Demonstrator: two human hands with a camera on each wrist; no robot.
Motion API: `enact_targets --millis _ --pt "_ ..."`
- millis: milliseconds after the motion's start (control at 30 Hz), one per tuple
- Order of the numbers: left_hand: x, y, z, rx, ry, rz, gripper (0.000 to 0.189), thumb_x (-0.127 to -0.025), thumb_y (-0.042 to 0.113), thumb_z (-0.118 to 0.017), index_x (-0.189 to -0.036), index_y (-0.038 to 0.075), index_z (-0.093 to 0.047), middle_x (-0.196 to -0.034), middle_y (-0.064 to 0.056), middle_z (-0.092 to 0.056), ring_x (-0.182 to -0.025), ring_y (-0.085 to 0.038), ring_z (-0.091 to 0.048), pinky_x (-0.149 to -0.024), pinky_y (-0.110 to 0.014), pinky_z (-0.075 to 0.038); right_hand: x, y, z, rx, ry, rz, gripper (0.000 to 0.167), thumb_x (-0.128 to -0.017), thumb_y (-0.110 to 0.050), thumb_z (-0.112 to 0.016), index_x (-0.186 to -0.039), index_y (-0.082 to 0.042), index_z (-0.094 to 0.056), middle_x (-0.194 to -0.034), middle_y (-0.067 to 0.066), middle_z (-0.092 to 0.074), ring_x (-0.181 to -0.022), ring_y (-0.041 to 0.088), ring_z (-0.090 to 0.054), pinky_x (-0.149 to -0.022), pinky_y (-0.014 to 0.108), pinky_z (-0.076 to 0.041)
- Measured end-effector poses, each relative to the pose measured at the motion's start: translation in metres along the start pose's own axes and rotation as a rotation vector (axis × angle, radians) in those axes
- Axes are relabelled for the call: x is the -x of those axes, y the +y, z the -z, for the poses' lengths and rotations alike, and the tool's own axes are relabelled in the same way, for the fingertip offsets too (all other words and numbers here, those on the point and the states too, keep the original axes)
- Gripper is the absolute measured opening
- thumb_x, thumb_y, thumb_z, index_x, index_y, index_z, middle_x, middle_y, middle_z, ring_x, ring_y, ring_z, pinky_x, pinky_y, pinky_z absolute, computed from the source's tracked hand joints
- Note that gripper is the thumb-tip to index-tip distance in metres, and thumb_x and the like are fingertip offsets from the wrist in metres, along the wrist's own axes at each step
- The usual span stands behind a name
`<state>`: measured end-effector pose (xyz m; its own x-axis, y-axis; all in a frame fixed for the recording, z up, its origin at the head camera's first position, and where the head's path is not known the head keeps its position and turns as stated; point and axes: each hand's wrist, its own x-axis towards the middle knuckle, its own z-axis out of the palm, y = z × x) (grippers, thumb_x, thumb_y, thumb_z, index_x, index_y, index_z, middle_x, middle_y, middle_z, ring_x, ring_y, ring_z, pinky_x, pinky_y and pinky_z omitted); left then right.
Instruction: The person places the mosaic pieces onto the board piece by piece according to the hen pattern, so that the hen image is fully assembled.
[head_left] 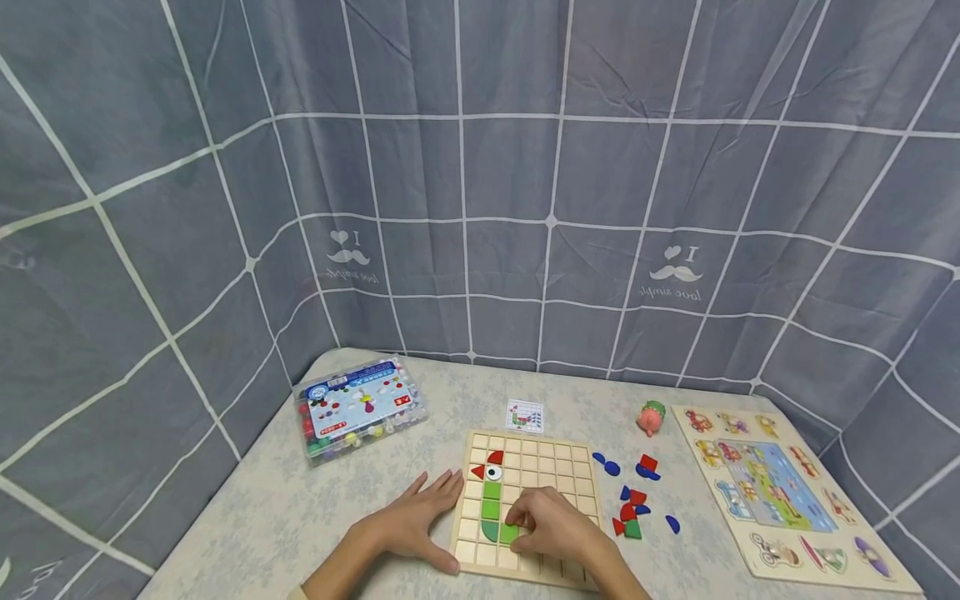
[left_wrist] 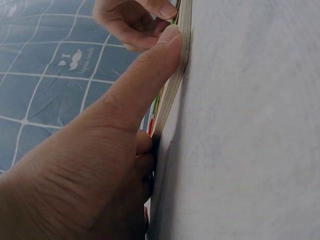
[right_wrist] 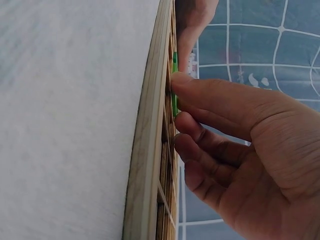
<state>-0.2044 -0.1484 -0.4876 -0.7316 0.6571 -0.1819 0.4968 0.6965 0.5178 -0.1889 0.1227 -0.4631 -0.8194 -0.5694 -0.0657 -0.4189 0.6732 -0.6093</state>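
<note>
Right fingers (head_left: 531, 502) pinch a green tile (head_left: 508, 535), left fingers (head_left: 447, 492) spread; curtain (head_left: 510, 183) reads mirrored "love".

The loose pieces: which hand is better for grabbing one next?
Probably the right hand: though touching a green square, it's nearer the loose pieces, right of the board. The left hand is at the board's left edge.

Left hand (head_left: 417, 518), fingers extended, against wooden grid board's (head_left: 551, 468) left edge; right hand (head_left: 553, 525), fingers curled, pinching over its near half.
</note>
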Motion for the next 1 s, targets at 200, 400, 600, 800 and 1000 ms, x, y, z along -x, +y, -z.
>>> enact_targets --millis 200,400,600,800,1000 --pt "0.0011 0.0007 0.0011 0.006 0.003 0.005 0.116 -0.071 0.063 -0.075 -0.155 0.006 -0.019 -0.164 -0.007 -0.015 -0.153 -0.028 -0.012 -0.122 -0.057 -0.005 -0.0009 -0.0004 0.0 -0.009 -0.009 -0.006 0.018 -0.073 -0.017 -0.084 -0.088 -0.012 -0.077 -0.078 -0.013 -0.063 -0.065 -0.002 -0.05 -0.058 0.015 -0.045" --pt "0.0007 0.0008 0.0011 0.013 0.007 0.01 0.117 -0.07 0.063 -0.076 -0.155 0.006 -0.02 -0.164 -0.007 -0.015 -0.153 -0.028 -0.012 -0.123 -0.056 -0.005 -0.0014 -0.0009 0.0002 0.0 -0.003 -0.003 0.018 -0.073 -0.016 -0.084 -0.088 -0.012 -0.077 -0.077 -0.013 -0.062 -0.064 -0.002 -0.05 -0.058 0.014 -0.045" --pt "-0.0003 -0.0009 0.0002 0.004 0.006 0.006 0.117 -0.071 0.064 -0.075 -0.155 0.006 -0.019 -0.165 -0.007 -0.014 -0.153 -0.028 -0.011 -0.122 -0.057 -0.005 -0.0014 -0.0009 0.0001 -0.009 -0.007 0.008 0.017 -0.074 -0.015 -0.084 -0.089 -0.011 -0.077 -0.078 -0.012 -0.063 -0.064 -0.002 -0.05 -0.058 0.015 -0.045" --pt "-0.0014 -0.0013 0.0 0.004 0.002 0.002 0.117 -0.071 0.064 -0.075 -0.155 0.006 -0.019 -0.165 -0.007 -0.014 -0.153 -0.027 -0.011 -0.123 -0.057 -0.005 -0.0006 -0.001 0.0009 -0.002 -0.016 -0.002 0.018 -0.074 -0.017 -0.083 -0.09 -0.012 -0.077 -0.079 -0.013 -0.062 -0.065 -0.002 -0.05 -0.059 0.014 -0.046" --pt "-0.0012 -0.0003 0.0002 0.004 0.0 0.0 0.117 -0.071 0.063 -0.075 -0.155 0.005 -0.02 -0.164 -0.008 -0.015 -0.153 -0.028 -0.012 -0.122 -0.057 -0.005 0.0007 -0.0016 0.0016 0.002 -0.012 0.01 0.018 -0.073 -0.015 -0.084 -0.089 -0.012 -0.077 -0.078 -0.011 -0.063 -0.064 -0.001 -0.049 -0.057 0.015 -0.044"
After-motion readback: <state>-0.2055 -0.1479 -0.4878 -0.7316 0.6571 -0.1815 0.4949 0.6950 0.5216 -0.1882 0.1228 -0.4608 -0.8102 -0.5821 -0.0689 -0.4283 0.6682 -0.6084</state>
